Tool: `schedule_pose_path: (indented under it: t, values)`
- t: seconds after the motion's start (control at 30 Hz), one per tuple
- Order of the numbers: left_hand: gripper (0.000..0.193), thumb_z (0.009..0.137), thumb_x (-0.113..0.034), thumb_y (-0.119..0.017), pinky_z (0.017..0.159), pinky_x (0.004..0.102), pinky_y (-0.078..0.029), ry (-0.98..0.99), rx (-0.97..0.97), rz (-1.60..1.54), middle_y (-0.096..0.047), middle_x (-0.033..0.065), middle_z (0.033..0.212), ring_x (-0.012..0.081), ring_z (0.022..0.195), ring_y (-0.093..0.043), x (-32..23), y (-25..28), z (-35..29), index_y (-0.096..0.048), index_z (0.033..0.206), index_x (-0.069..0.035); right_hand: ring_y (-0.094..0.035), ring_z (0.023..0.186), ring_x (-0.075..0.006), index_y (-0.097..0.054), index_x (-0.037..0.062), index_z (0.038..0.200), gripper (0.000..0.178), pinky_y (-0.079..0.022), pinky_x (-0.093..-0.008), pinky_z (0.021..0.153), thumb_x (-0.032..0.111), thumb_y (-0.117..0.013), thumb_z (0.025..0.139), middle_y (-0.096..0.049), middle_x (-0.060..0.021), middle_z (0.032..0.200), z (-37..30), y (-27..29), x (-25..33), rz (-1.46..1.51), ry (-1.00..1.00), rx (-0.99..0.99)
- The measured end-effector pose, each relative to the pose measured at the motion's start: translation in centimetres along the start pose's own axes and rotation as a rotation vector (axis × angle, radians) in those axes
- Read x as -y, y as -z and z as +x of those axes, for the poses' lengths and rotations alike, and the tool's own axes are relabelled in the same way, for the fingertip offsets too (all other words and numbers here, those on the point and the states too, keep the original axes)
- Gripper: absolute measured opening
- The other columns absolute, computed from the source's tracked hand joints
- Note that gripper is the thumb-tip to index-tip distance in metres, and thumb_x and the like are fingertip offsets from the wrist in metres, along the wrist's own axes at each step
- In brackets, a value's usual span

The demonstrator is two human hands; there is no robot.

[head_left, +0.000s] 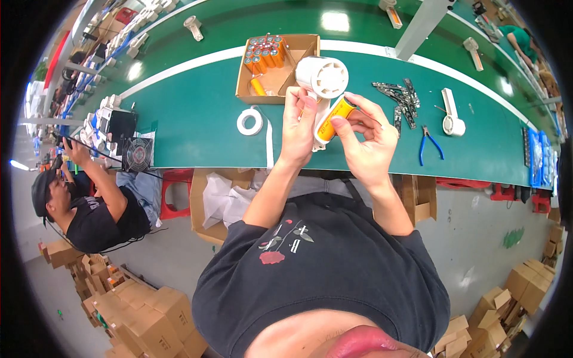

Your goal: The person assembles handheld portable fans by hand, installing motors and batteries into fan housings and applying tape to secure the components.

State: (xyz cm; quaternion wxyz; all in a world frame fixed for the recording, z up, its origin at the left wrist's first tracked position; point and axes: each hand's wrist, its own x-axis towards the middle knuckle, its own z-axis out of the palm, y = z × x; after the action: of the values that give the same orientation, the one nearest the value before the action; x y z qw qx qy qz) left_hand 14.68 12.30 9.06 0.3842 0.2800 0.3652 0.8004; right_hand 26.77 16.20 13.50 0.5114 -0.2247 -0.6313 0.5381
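Note:
Above the green bench, my left hand [298,128] is closed around the handle of a white housing shaped like a handheld fan [323,76], its round vented head at the top. My right hand [370,137] pinches a yellow-orange cylindrical battery [335,120] between thumb and fingers. The battery lies along the open handle; whether it is fully seated cannot be made out. Just behind my hands stands a cardboard box [258,99] with several orange batteries [265,55] grouped in it. To the left a roll of white tape [249,122] rests on the bench.
Right of my hands lie dark narrow strips [399,96], blue-handled pliers [431,146] and another white housing [452,118]. Farther back, a white rail crosses the bench [197,134]. At left, another person [98,209] works near a black fan [138,155]. An open carton [206,224] stands below the edge.

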Motion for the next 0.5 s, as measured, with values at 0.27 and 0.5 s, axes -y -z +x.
schedule_pose_path:
  t: [0.27, 0.5]
  values:
    - [0.015, 0.107, -0.022, -0.048, 0.096, 0.0284, -0.043, -0.124, 0.008, 0.059, -0.051, 0.0035, 0.116, 0.0094, 0.109, -0.05, -0.1, 1.0, 0.1, -0.038, 0.106, -0.012, -0.073, 0.071, -0.02, -0.067, -0.0053, 0.115, 0.041, -0.058, -0.0276, 0.064, 0.005, -0.083, 0.078, -0.074, -0.0156, 0.088, -0.2, -0.8, -1.2, -0.419, 0.295, 0.0]
    - [0.014, 0.107, -0.022, -0.047, 0.099, 0.0294, -0.038, -0.104, 0.005, 0.089, -0.049, 0.002, 0.117, 0.0102, 0.113, -0.047, -0.5, 0.5, -0.2, -0.039, 0.111, -0.012, -0.068, 0.062, -0.0225, -0.068, -0.0064, 0.114, 0.043, -0.053, -0.0303, 0.056, 0.008, -0.084, 0.076, -0.071, -0.0155, 0.081, -1.4, -1.5, -1.0, -0.651, 0.422, 0.049]
